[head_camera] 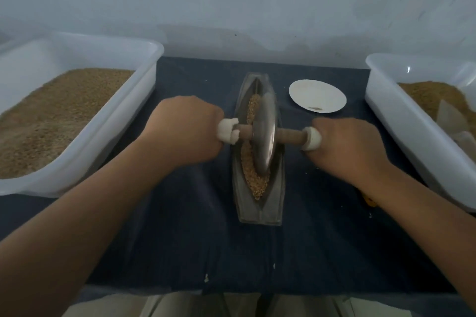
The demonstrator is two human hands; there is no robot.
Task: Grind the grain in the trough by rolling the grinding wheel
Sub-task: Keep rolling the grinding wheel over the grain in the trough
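A boat-shaped metal trough (pixel 258 210) lies lengthwise on the dark cloth in the middle. Tan grain (pixel 255 183) fills its groove. A metal grinding wheel (pixel 264 134) stands upright in the groove on a wooden axle (pixel 289 135) that sticks out to both sides. My left hand (pixel 184 127) grips the left end of the axle, its fingertips wrapped in white tape. My right hand (pixel 346 144) grips the right end, also with white-wrapped fingertips. The axle ends are hidden inside both fists.
A white bin of tan grain (pixel 144 100) stands at the left and another white bin (pixel 401 121) with grain at the right. A small white plate (pixel 317 95) lies right of the trough's far end. A pale wall rises behind the table.
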